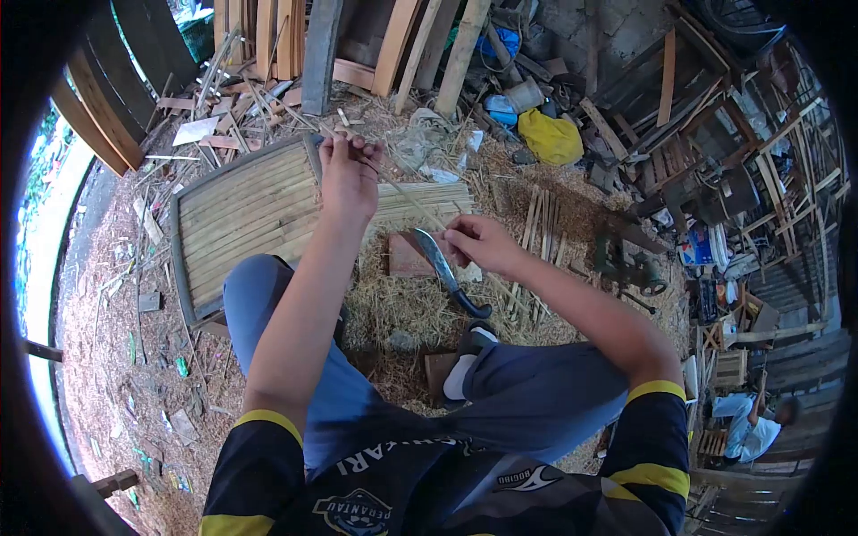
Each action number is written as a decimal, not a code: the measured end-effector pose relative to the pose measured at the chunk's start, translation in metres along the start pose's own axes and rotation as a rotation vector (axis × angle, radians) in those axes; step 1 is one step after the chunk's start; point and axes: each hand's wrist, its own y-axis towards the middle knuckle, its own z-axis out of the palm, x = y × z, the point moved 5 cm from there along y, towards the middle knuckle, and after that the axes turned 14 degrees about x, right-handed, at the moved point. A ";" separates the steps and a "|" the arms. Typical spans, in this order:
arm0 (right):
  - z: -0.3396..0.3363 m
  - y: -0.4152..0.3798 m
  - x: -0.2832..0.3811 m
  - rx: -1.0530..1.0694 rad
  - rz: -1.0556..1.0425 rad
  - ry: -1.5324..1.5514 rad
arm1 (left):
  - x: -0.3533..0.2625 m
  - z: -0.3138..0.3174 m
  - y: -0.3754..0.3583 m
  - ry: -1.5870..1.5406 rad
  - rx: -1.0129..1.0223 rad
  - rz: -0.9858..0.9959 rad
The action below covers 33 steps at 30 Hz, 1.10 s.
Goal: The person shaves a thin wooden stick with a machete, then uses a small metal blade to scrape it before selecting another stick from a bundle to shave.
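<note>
A thin bamboo strip (407,196) runs slantwise between my hands. My left hand (350,174) has its fingers closed on the strip's upper part, over the right edge of a framed panel of bamboo slats (250,210). Lower and to the right, my right hand (483,245) pinches the same strip. Just left of my right hand lies a large knife (438,263) with a dark handle, its blade over a reddish block (407,255). Behind the strip is a row of pale bamboo slats (424,202).
Straw and shavings cover the ground around my feet. More thin strips (540,223) lie at the right. A yellow bag (550,137) and wooden planks (393,49) are at the back. A green metal machine (630,268) stands further right; another person (755,427) is at the far right.
</note>
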 end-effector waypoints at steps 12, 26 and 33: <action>-0.133 -0.014 -0.069 -0.445 0.005 -0.246 | 0.158 -0.124 -0.051 1.451 0.488 -0.799; -0.148 0.001 -0.255 -0.692 0.070 -0.318 | 0.235 -0.233 0.038 2.043 0.446 -0.597; -0.107 0.001 -0.304 -0.620 0.253 -0.197 | 0.275 -0.275 0.060 2.159 0.549 -0.332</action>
